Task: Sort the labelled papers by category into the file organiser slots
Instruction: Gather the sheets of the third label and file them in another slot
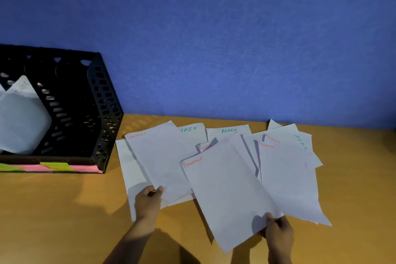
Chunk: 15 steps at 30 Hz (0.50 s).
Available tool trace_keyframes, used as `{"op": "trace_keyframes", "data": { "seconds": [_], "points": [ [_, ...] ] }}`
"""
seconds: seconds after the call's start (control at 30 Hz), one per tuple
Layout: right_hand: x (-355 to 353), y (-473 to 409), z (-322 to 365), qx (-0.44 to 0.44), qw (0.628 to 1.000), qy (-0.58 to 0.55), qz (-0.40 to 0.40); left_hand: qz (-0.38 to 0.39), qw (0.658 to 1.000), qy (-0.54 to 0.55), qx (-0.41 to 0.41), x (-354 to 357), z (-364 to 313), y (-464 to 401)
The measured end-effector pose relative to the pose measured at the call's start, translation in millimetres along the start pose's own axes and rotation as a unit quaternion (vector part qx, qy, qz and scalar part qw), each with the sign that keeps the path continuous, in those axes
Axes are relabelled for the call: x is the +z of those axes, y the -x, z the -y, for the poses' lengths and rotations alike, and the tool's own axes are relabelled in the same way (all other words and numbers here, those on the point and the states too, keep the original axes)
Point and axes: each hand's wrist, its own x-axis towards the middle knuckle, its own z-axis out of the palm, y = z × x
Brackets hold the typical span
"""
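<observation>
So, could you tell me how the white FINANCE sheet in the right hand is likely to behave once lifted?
The white FINANCE sheet, pinched at one corner by the right hand, looks thin, so it will probably droop. It likely weighs almost nothing and may slide over neighbouring sheets.

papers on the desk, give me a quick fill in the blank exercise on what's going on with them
1. The left hand and the right hand each pinch a sheet labelled ____.
2. The labels reading ADMIN are written in ____ ink.
3. The black file organiser stands to the ____ of the loose papers.

Missing words: FINANCE; green; left
</observation>
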Motion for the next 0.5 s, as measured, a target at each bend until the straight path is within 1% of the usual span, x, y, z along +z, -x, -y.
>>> {"op": "trace_keyframes", "data": {
  "seconds": [0.13,0.2,0.27,0.37,0.43,0.5],
  "points": [
    [3.0,0.3,-7.3,0.029,0.999,-0.028,-0.026,0.004,0.999,0.049,0.014,-29.9,-8.9,7.2],
    [8.4,7.0,-9.3,0.031,0.999,-0.03,-0.017,-0.002,0.996,0.072,0.047,-42.9,-19.6,12.8],
    [15.2,17.1,-7.8,0.032,0.999,-0.033,0.011,0.012,0.991,0.101,0.089,-53.5,-35.4,22.0],
    [26.3,33.0,-5.5,0.017,0.998,-0.011,0.06,0.052,0.978,0.152,0.131,-62.0,-63.5,37.9],
    [35.2,43.9,-5.7,0.005,0.995,-0.017,0.098,0.095,0.967,0.198,0.132,-61.4,-80.5,47.4],
    [44.5,51.6,-9.4,-0.012,0.991,0.005,0.132,0.156,0.946,0.259,0.116,-55.8,-89.4,54.9]
  ]
}}
